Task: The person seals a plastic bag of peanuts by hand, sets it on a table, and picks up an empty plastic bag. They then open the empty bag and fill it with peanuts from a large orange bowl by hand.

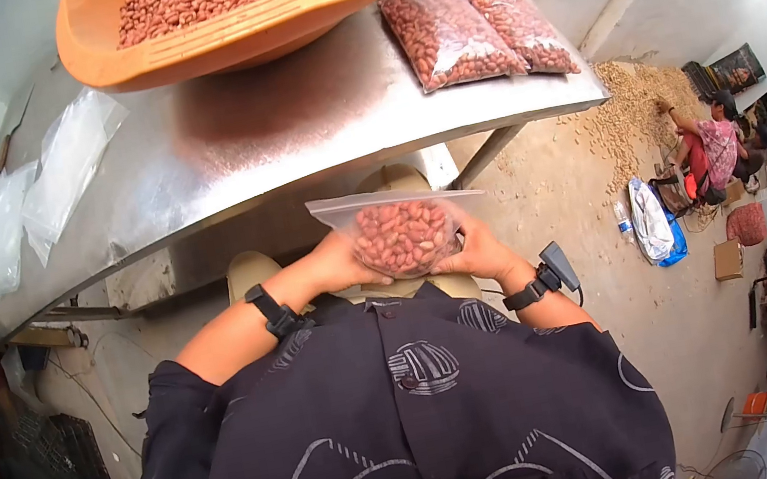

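Note:
Between my hands, in front of my body and below the table's near edge, is a clear zip bag (406,238) with red-skinned peanuts inside. My left hand (343,262) is closed round the bag's left side. On its right side my right hand (477,250) grips the plastic, thumb toward the nuts. The bag's top strip spreads wide and flat above the peanuts. Ahead on the metal table (143,193) stands a large orange basin (267,28) holding loose peanuts. Several filled peanut bags (456,34) lie stacked at the table's right end.
Flat clear plastic bags (55,183) lie at the table's left side. Rightward on the floor, a person (718,148) sits by a spread of unshelled peanuts (632,117). A white and blue sack (654,219) and a cardboard box (728,261) are nearby. Black crates (70,459) stand at lower left.

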`<action>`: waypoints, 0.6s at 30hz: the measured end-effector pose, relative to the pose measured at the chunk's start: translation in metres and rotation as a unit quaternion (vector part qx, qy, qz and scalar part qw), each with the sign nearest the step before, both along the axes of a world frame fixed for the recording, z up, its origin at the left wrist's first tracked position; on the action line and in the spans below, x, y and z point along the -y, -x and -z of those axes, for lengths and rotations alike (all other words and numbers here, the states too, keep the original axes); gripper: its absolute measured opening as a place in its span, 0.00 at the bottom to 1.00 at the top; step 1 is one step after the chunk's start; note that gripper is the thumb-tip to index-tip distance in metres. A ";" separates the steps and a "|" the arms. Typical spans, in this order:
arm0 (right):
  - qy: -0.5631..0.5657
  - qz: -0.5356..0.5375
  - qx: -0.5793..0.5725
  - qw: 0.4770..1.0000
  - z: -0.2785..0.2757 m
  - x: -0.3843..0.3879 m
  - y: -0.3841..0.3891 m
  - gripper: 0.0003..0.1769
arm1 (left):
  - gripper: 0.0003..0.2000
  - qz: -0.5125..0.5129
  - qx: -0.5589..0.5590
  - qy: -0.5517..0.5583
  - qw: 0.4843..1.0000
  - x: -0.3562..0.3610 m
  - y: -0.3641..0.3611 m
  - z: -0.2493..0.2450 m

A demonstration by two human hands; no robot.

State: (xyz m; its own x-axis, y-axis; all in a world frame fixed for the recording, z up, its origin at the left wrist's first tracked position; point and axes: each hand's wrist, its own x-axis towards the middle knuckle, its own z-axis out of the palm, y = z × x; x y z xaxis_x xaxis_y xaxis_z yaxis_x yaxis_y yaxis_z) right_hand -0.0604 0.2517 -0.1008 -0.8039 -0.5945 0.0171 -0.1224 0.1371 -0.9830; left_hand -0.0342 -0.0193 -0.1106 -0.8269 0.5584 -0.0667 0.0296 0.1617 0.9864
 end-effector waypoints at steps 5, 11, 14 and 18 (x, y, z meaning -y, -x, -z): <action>0.137 0.022 0.056 0.989 -0.009 -0.007 -0.009 0.45 | 0.43 -0.003 -0.080 0.007 0.997 -0.012 0.008 -0.053; 0.274 0.048 0.123 0.953 -0.063 -0.016 -0.019 0.52 | 0.36 -0.039 0.000 -0.066 0.997 -0.044 0.019 -0.134; 0.320 0.061 0.146 0.934 -0.092 -0.008 -0.030 0.56 | 0.35 -0.039 -0.048 -0.137 0.989 -0.066 0.023 -0.142; 0.332 0.096 0.150 0.926 -0.130 -0.031 -0.036 0.50 | 0.36 0.002 0.112 -0.141 0.984 -0.052 0.013 -0.179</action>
